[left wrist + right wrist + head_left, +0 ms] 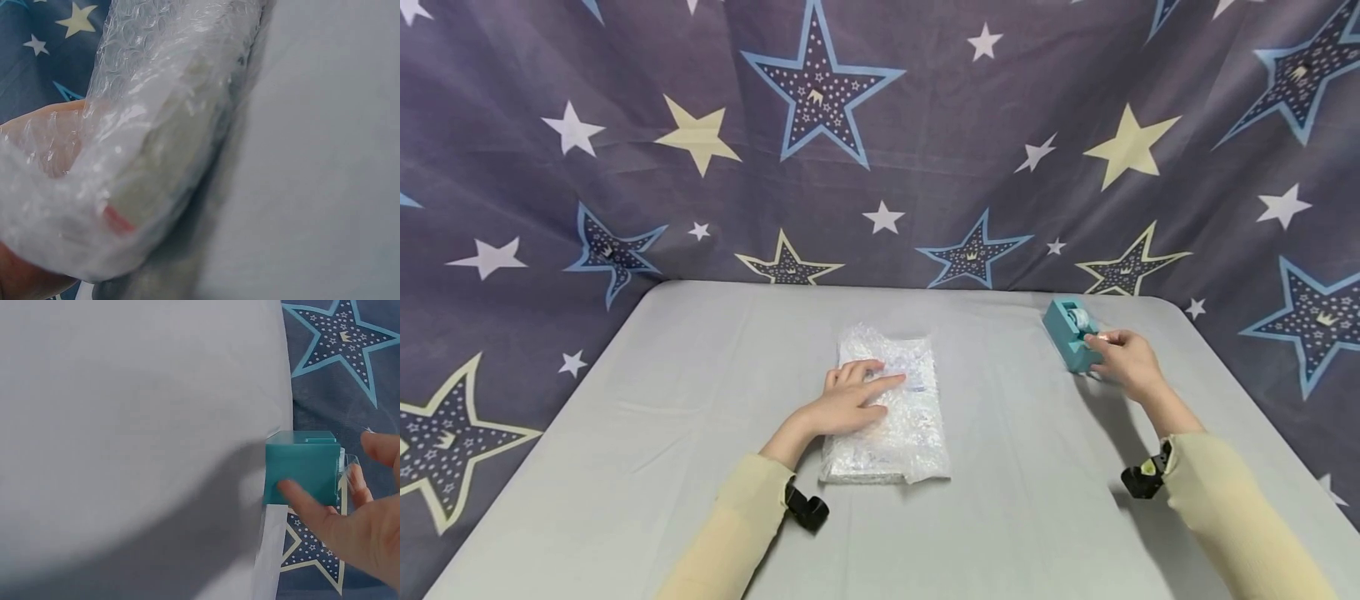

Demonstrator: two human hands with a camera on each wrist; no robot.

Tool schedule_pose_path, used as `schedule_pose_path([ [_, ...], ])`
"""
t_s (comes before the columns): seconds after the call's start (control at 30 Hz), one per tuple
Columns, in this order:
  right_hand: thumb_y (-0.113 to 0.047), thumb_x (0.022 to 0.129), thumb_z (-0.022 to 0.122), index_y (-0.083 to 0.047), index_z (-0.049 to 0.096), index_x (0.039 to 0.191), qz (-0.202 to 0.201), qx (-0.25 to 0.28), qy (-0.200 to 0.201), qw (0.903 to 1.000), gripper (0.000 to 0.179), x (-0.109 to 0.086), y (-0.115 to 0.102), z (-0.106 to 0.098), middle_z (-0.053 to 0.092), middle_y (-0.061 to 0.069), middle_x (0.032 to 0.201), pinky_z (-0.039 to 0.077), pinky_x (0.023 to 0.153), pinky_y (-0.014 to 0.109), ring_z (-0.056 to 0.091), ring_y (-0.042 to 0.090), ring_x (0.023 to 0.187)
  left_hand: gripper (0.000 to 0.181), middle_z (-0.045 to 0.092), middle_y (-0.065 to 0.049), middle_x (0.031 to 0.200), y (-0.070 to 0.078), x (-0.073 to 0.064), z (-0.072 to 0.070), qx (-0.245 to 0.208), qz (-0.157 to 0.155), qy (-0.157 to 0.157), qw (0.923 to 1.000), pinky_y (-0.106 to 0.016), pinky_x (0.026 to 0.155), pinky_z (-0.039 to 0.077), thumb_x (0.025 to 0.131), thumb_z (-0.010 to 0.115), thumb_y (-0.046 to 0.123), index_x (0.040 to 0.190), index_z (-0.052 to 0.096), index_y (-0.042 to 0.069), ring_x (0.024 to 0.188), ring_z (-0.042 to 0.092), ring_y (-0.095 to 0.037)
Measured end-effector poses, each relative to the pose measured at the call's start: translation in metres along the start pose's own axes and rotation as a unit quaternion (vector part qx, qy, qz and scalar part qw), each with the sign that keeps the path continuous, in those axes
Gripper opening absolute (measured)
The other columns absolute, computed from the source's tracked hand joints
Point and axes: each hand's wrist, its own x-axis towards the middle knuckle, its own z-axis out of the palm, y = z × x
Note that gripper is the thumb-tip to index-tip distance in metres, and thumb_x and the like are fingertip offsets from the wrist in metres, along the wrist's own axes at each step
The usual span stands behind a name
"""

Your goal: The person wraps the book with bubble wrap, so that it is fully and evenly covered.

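Note:
A flat rectangular package in bubble wrap (pixel 917 433) lies on the table. My left hand (pixel 850 404) rests across its left side, fingers spread over the top. Close up in the left wrist view, clear bubble wrap (pixel 75 219) covers part of that hand, and a greyish edge with a red mark shows through. Far to the right, my right hand (pixel 1123 362) is at a teal tape dispenser (pixel 1067 337) holding a tape roll (pixel 1078 317). Thumb and forefinger pinch the clear tape (pixel 351 467) at the dispenser's end, while another finger touches its teal side.
A pale grey cloth covers the table (pixel 700 400). Behind it and at both sides hangs a dark curtain (pixel 925 125) with stars. Black wrist cameras are strapped at the left cuff (pixel 807 508) and the right cuff (pixel 1144 479).

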Motion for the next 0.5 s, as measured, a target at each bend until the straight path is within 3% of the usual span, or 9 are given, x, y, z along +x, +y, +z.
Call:
schedule_pose_path([
  [0.1,-0.033,0.093,0.044,0.011,0.040,0.114,0.006,0.037,-0.018,0.9991,0.049,-0.0003,-0.0008,-0.0011,0.040,0.018,0.111,0.049,0.084,0.033,0.057,0.001,0.074,0.052,0.025,-0.009,0.144,0.0004,-0.0014,-0.0006,-0.002,-0.001,0.002,1.0000,-0.045,0.096,0.016,0.089,0.048,0.032,0.139,0.036,0.031,0.132,0.016,-0.026],
  [0.4,-0.032,0.095,0.036,0.018,0.033,0.127,0.026,0.055,-0.024,0.9978,0.059,0.0001,-0.0008,-0.0005,0.032,0.026,0.128,0.047,0.086,0.032,0.050,-0.002,0.082,0.052,0.025,-0.009,0.144,0.0013,-0.0024,-0.0011,0.000,0.005,0.001,1.0000,-0.045,0.097,0.015,0.089,0.047,0.033,0.139,0.036,0.030,0.132,0.016,-0.027],
  [0.5,-0.028,0.096,0.037,0.017,0.030,0.129,0.037,0.107,-0.041,0.9927,0.056,-0.0001,-0.0016,-0.0014,0.032,0.022,0.127,0.047,0.087,0.030,0.048,0.003,0.087,0.052,0.025,-0.009,0.144,0.0003,-0.0018,-0.0003,0.002,0.005,0.002,1.0000,-0.045,0.097,0.015,0.089,0.047,0.033,0.139,0.036,0.030,0.132,0.015,-0.027],
])
